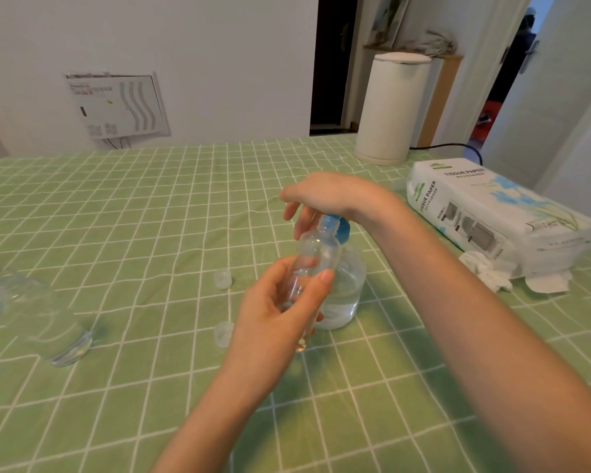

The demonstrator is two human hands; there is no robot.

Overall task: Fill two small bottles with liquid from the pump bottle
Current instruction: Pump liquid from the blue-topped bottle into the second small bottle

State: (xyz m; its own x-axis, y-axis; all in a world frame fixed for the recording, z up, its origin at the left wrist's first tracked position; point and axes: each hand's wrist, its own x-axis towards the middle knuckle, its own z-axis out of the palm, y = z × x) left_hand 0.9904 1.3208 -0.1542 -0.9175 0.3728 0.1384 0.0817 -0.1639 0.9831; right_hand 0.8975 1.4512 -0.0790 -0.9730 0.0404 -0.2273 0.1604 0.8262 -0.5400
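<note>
Small bottle held up to the pump spout, table covered in green checked cloth.

The left hand (273, 302) grips the small bottle (318, 250) round its lower half. The bottle's long axis is tilted, with the open mouth pointing up and slightly right, just under the blue pump head (338, 227). It sits in front of the pump bottle (347, 288), which stands upright on the table (116, 199). The right hand (328, 196) rests palm-down on the pump head, fingers loose and grasping nothing. Two caps (223, 278) lie left of the hands. A clear bottle (41, 315) lies on its side far left. A tissue pack (492, 213) sits at the right.
</note>
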